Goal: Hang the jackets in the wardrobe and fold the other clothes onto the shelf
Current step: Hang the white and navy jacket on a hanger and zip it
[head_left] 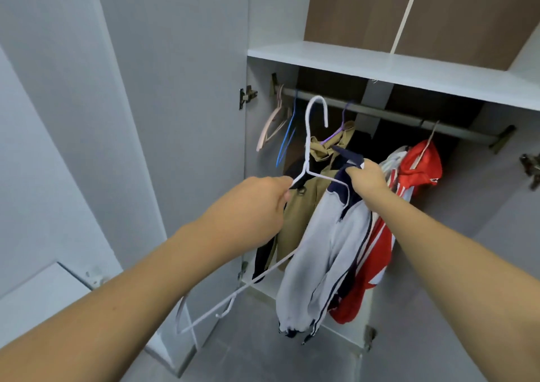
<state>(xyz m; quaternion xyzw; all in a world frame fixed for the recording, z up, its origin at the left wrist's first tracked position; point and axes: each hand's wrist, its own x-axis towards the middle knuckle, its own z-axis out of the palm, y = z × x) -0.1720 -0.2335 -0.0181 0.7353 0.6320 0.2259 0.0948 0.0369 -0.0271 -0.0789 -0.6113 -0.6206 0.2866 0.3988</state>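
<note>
So the grey-and-navy jacket (330,253) hangs straight down from the right hand (368,178), which is bunched tight around its navy collar. The white wire hanger (314,136) is just left of that hand, one arm poking into the jacket's neck. The left hand (251,209) is curled around the hanger's other arm, near the neck. Past both hands, a tan jacket (304,203) and a red jacket (420,165) hang on the rail (388,117).

My left hand (257,206) hid part of the white hanger (314,136); behind that hanger, the tan jacket (304,206) was half covered.
</note>
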